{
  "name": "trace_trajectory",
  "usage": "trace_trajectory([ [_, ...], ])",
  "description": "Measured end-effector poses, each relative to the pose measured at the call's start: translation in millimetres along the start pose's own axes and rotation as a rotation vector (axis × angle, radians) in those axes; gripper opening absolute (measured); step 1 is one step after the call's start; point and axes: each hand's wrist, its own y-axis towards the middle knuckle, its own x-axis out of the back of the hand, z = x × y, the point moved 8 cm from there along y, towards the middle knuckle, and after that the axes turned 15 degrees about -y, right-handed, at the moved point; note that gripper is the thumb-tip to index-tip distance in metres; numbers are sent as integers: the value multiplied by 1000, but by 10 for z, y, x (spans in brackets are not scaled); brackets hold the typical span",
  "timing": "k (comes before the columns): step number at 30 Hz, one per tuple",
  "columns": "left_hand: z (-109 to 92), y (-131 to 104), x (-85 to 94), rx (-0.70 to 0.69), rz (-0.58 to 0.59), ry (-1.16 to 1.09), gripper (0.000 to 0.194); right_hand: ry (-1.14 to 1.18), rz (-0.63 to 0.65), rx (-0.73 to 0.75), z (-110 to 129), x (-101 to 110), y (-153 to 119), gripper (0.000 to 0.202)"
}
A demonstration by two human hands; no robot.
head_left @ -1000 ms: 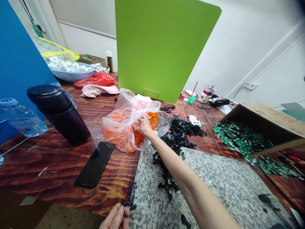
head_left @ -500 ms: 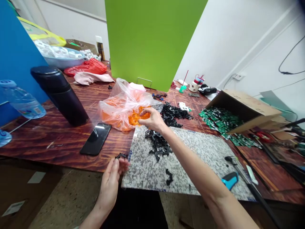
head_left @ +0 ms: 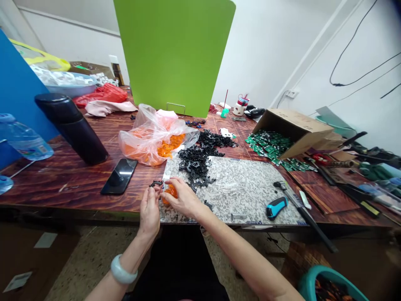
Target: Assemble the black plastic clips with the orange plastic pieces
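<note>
My left hand (head_left: 149, 210) pinches a small curved black plastic part (head_left: 156, 183) at the left edge of a speckled grey board (head_left: 247, 179). Close beside it, my right hand (head_left: 183, 200) has its fingers closed around translucent orange plastic pieces (head_left: 170, 192); how many cannot be made out. Just beyond the hands, a heap of black plastic parts (head_left: 196, 163) spreads over the far left of the board. A clear plastic bag (head_left: 140, 144) lies open behind, with more orange pieces (head_left: 172, 144) at its mouth.
A black phone (head_left: 119, 176) and a dark flask (head_left: 72, 129) are on the left. To the right lie a blue-and-black tool handle (head_left: 277, 207) and a cardboard box (head_left: 300, 127) spilling green-and-white pieces (head_left: 271, 144). A green panel (head_left: 175, 54) stands at the back.
My right hand has come back from the bag toward my left hand, bringing orange pieces. My left hand still pinches the black part. The camera view has shifted.
</note>
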Motion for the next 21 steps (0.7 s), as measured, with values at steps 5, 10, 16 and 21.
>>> trace_trajectory([
  [5, 63, 72, 2, -73, 26, 78, 35, -114, 113, 73, 95, 35, 64, 38],
  [10, 78, 108, -29, -141, 68, 158, 36, -221, 139, 42, 17, 197, 107, 42],
  [16, 60, 69, -64, -200, 131, 256, 35, -460, 0, -30, -226, 498, 429, 36],
  [21, 6, 28, -107, -212, 173, 345, 34, -630, -46, 98, -382, 360, 779, 30],
])
